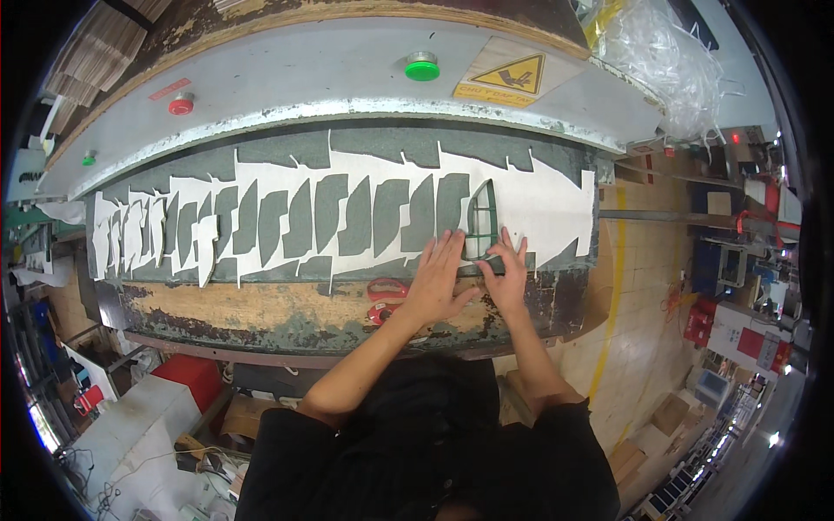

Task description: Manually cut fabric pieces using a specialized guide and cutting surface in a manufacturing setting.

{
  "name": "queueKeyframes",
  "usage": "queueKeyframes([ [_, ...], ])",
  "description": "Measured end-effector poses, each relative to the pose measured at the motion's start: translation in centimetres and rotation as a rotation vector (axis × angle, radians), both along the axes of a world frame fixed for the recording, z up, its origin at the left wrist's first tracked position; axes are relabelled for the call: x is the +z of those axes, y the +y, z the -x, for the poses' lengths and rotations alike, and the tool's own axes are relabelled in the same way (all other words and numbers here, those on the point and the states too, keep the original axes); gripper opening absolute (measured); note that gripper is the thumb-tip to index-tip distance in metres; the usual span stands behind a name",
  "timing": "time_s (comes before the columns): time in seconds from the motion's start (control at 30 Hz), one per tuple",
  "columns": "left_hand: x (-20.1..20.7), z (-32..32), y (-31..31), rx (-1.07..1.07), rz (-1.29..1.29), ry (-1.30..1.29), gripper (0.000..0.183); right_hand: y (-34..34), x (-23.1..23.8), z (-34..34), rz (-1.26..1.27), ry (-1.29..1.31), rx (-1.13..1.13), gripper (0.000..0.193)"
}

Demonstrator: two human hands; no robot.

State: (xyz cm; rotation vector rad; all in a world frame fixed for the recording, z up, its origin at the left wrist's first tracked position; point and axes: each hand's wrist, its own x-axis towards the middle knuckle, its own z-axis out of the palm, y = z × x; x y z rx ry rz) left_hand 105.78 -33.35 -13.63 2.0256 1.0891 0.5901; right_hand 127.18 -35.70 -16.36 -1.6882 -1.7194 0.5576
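Note:
A green-edged cutting die [483, 213], a narrow curved frame with cross bars, stands on a white sheet [552, 208] from which a row of shapes has been cut. My left hand [437, 276] lies beside the die, fingers stretched flat over the sheet's near edge and thumb pointing right. At the die's near right end is my right hand [506, 276], its thumb and a bent finger about the edge while the other fingers reach forward. Dark green board [417, 139] shows through the cut-outs. Red-handled scissors [386, 300] lie to the left of my left wrist.
Beyond the sheet, a grey machine beam [347, 74] spans the table, with a green button [422, 67], a red button [181, 104] and a yellow warning label [504, 74]. The worn wooden table edge [243, 313] runs nearest me. Clear plastic bags [656, 69] sit far right.

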Motion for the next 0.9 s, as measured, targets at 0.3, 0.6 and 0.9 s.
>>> queueKeyframes([
  [0.3, 0.5, 0.9, -0.3, -0.063, -0.04, 0.121, 0.115, 0.5, -0.4, -0.4, -0.037, 0.03, 0.018, 0.025],
  [0.6, 1.3, 0.8, 0.2, -0.061, -0.008, 0.128, 0.117, 0.9, -0.4, -0.6, -0.032, 0.052, 0.023, 0.022],
  [0.9, 2.3, 0.7, 1.9, 0.014, -0.089, 0.053, 0.102, 1.2, 2.2, 0.7, -0.121, 0.085, -0.117, 0.033],
])
